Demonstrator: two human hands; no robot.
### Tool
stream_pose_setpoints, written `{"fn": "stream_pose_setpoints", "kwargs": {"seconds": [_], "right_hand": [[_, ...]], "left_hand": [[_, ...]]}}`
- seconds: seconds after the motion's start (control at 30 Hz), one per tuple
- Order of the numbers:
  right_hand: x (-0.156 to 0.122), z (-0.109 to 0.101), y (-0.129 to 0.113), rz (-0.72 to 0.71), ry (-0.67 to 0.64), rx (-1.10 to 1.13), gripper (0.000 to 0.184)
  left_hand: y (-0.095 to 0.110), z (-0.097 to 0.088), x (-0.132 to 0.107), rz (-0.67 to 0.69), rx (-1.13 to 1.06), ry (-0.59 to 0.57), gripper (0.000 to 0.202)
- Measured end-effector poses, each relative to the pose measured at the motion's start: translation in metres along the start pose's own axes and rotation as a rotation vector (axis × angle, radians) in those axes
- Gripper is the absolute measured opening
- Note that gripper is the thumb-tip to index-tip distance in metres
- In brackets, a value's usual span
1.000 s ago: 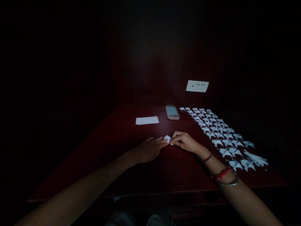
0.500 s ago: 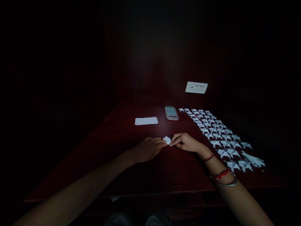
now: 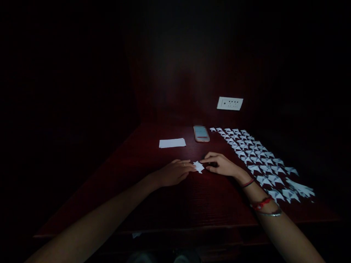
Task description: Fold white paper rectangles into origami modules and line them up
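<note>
A small folded white paper piece lies on the dark red table between my hands. My left hand, a ring on one finger, reaches in with its fingers stretched out and their tips resting on the paper's left edge. From the right, my right hand has its fingers apart, the index fingertip at the paper's upper right edge and the thumb just off it. Neither hand grips the paper. Many similar folded paper pieces are laid out in rows to the right of my right hand.
A stack of white paper strips lies beyond my left hand. A phone with a blurred screen is near the back. Narrow paper scraps sit by the rows at right. A socket plate is on the wall. The surroundings are dark.
My right hand has drawn slightly away from the folded paper and its fingers have spread. More of the paper shows now. The left fingertips still touch it. The view has shifted a little.
</note>
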State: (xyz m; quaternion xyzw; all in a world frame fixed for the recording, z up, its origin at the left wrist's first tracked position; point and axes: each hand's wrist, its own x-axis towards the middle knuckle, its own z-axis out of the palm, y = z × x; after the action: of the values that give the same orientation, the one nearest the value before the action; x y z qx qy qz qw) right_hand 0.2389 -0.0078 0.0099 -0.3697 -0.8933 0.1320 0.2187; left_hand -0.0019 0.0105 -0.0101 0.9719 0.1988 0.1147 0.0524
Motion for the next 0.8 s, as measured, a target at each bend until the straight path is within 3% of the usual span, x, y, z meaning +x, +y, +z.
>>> {"fn": "stream_pose_setpoints", "kwargs": {"seconds": [0.23, 0.5, 0.8], "right_hand": [[0.005, 0.003, 0.003, -0.072, -0.074, 0.015, 0.024], [0.007, 0.004, 0.006, -0.104, -0.099, 0.039, 0.025], [0.009, 0.005, 0.0, -0.127, -0.062, 0.001, 0.022]], "left_hand": [[-0.005, -0.005, 0.004, 0.064, 0.001, -0.007, 0.033], [0.007, -0.002, 0.004, 0.015, 0.139, 0.047, 0.03], [-0.001, 0.002, 0.003, -0.008, 0.181, 0.042, 0.034]]}}
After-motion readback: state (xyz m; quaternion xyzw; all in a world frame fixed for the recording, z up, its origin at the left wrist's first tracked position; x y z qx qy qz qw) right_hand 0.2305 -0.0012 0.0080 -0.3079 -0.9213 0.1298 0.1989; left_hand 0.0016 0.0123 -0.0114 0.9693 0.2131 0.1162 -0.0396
